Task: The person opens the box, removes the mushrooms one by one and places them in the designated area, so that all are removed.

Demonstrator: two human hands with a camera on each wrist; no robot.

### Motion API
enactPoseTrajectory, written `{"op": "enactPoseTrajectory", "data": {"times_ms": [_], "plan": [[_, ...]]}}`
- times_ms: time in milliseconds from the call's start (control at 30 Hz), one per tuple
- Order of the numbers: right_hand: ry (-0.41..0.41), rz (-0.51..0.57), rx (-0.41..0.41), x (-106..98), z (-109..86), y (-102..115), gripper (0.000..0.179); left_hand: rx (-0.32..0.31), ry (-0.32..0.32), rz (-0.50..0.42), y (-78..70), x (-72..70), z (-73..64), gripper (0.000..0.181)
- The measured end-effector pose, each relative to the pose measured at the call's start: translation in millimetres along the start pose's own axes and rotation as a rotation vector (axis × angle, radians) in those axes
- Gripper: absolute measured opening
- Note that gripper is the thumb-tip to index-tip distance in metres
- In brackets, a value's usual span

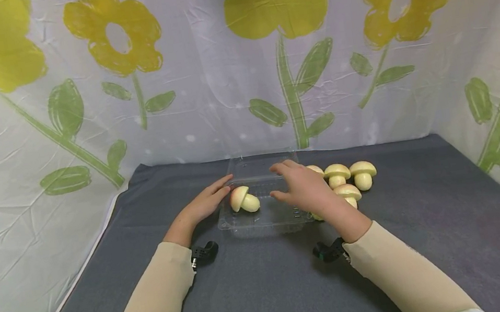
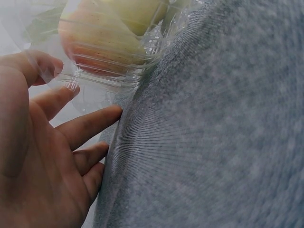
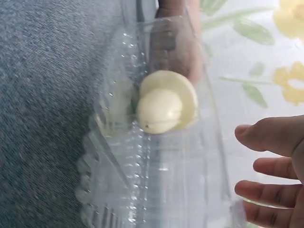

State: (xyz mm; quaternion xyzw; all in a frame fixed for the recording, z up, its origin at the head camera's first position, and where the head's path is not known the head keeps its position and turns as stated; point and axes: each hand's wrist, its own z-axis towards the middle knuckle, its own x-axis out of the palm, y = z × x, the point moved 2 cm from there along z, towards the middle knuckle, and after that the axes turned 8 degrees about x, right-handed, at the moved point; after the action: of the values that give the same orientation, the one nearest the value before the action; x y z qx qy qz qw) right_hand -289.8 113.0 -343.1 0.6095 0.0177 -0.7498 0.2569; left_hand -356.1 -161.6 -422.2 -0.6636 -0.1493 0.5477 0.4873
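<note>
A toy mushroom [image 1: 249, 202] with a pale stem and a cap blushed pink lies on its side in the left part of a transparent plastic box [image 1: 277, 217]. My left hand [image 1: 201, 204] is at the box's left wall, fingers extended. In the left wrist view, the thumb and forefinger of this hand [image 2: 47, 137] are right at the plastic edge, beside the mushroom [image 2: 97, 47]. Over the right part of the box hovers my right hand [image 1: 304, 188], fingers spread and holding nothing. The right wrist view shows that hand [image 3: 280, 175] apart from the mushroom [image 3: 159, 111].
The box's lid [image 1: 251, 165] is folded back toward the curtain. Several more toy mushrooms [image 1: 363, 175] stand right of the box, partly hidden by my right hand and forearm. A dark grey cloth [image 1: 258, 292] covers the table; a flowered curtain [image 1: 214, 102] hangs behind.
</note>
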Motion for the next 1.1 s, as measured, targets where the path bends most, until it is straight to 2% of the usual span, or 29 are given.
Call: {"op": "enactPoseTrajectory", "data": {"times_ms": [233,567,767,900,1100], "plan": [[0.047,0.003,-0.004,13,2.8,6,0.062,-0.007,0.0,0.005,2.6,0.4,0.5,0.058],[0.056,-0.032,-0.084,32,2.1,18,0.067,-0.015,0.007,0.007,9.0,-0.8,1.8,0.061],[0.081,-0.045,-0.125,41,1.5,23,0.065,-0.004,0.011,-0.009,7.1,-1.3,1.4,0.059],[0.135,0.033,-0.166,46,1.8,24,0.065,-0.003,0.011,-0.009,6.2,-1.4,0.9,0.058],[0.27,0.251,-0.304,51,4.3,22,0.062,-0.001,0.014,-0.023,4.5,-1.4,0.7,0.056]]}}
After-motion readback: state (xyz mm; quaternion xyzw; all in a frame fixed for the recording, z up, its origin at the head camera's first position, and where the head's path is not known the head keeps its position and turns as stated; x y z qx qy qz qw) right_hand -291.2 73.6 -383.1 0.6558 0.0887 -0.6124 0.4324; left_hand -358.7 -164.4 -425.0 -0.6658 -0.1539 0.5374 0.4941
